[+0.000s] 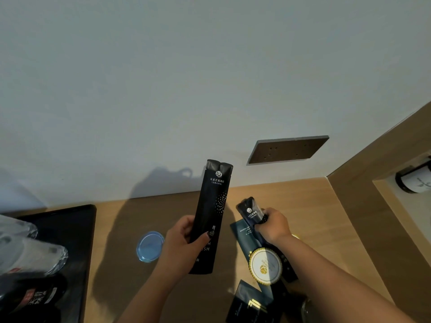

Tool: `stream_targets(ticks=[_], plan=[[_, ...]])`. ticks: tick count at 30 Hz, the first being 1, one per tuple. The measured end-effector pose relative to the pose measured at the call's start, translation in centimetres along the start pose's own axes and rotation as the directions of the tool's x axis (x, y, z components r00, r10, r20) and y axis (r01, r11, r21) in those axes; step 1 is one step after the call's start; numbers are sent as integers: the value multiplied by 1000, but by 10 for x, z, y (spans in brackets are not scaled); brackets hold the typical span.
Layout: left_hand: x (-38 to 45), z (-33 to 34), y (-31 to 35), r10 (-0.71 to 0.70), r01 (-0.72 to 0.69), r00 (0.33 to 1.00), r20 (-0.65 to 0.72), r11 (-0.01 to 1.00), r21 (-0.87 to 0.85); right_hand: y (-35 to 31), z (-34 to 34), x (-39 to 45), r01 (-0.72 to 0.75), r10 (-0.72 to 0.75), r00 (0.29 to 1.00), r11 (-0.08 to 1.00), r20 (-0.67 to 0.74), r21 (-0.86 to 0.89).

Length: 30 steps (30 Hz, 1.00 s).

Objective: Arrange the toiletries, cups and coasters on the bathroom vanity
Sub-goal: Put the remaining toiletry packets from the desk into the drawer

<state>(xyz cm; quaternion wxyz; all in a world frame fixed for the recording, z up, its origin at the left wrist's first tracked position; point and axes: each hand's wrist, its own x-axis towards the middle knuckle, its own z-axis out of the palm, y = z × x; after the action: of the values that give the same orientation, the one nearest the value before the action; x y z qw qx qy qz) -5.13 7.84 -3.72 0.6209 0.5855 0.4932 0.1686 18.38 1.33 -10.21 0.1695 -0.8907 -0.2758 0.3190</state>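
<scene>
Left hand (186, 238) grips tall toothbrush sachet (211, 213) upright, label readable; right hand (271, 226) at 3 o'clock clutches smaller sachet (250, 212) over counter (121, 231), likely sorting.

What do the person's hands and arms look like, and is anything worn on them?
Both forearms are bare: no sleeve, watch or bracelet shows on either. The left hand has a dark-painted thumbnail with small pale specks on it. The right hand shows no ring; its nails are not visible. No gloves on either.
</scene>
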Motion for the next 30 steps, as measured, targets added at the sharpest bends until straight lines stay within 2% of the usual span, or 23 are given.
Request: stream_targets(ticks=[3,10,15,18,21,23,27,30], plan=[[-1,-4,3,30,-30,999,-16,999,-23,-13,-9,-8,47,-42,998,994,-49,95],[-17,-10,11,82,-84,996,-27,992,-98,-49,-44,-42,267,-229,950,947,-211,178],[-40,-12,24,123,-123,992,-6,984,-133,-66,-67,-77,361,-265,908,887,-324,287],[-53,-11,31,103,-103,995,-15,959,-262,-72,-81,-104,396,-271,893,853,-359,341],[-66,-13,34,121,-131,991,-54,949,-288,-76,-94,-135,431,-273,876,815,-398,388],[-79,-15,39,172,-184,983,-69,955,-231,-77,-101,-157,450,-275,869,785,-411,426],[-104,-6,51,337,-337,933,-124,941,23,-69,-110,-194,470,-262,866,716,-426,515],[-111,14,47,393,-384,916,-83,917,107,-60,-115,-216,452,-229,884,643,-409,618]])
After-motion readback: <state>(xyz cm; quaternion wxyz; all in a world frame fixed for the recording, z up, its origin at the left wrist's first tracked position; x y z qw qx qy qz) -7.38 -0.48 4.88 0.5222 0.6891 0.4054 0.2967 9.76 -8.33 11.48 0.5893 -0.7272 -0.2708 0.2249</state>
